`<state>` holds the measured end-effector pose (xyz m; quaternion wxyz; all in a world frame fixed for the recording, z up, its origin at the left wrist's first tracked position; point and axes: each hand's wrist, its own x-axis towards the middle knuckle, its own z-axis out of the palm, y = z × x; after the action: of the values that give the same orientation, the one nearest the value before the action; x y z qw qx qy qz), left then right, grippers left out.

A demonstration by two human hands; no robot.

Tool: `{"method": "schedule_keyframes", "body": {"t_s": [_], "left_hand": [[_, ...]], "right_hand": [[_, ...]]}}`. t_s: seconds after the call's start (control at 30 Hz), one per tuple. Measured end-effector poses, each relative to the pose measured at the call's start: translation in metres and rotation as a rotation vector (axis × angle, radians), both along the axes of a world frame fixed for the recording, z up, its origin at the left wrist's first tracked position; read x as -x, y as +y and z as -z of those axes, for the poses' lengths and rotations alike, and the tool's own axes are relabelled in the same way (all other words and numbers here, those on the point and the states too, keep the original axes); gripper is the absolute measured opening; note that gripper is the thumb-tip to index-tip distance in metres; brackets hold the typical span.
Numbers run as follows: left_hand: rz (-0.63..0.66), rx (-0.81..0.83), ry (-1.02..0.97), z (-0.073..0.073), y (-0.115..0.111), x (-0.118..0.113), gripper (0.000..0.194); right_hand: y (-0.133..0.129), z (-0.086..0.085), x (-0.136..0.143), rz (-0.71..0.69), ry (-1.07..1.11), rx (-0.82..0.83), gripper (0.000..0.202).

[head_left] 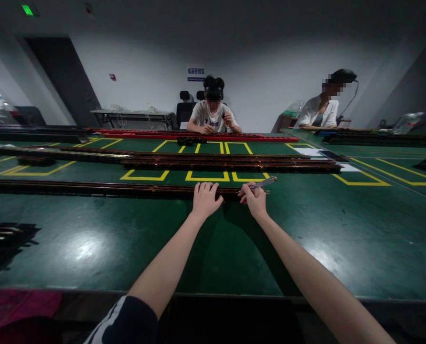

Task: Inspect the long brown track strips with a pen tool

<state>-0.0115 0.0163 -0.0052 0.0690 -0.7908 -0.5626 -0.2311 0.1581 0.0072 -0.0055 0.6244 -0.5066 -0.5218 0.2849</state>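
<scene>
A bundle of long, thin dark strips point(144, 190) lies across the green table in front of me. My left hand point(206, 199) rests over it near its right end, fingers spread across the top and thumb apart on the near side. Close to the right tip of the bundle, my right hand point(255, 199) is closed around a clear-barrelled pen point(266, 182). The pen's rear end points up and right; its tip is hidden by my fingers. Whether the right fingers also touch the strips I cannot tell.
Beyond my hands lies a thicker stack of dark strips point(234, 162), over yellow tape outlines point(154, 179). More strips point(5, 234) sit at the left. A long red strip point(256, 137) runs before a seated person point(213, 114). Another person point(320, 112) sits at far right.
</scene>
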Motion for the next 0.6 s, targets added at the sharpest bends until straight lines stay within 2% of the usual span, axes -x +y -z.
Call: {"method": "schedule_keyframes", "body": {"t_s": [0.6], "left_hand": [[-0.008,0.006,0.022,-0.0014,-0.0010,-0.0010,0.040]], "right_hand": [[-0.0003,-0.0019,-0.0012,-0.014,0.038,0.020,0.029]]}}
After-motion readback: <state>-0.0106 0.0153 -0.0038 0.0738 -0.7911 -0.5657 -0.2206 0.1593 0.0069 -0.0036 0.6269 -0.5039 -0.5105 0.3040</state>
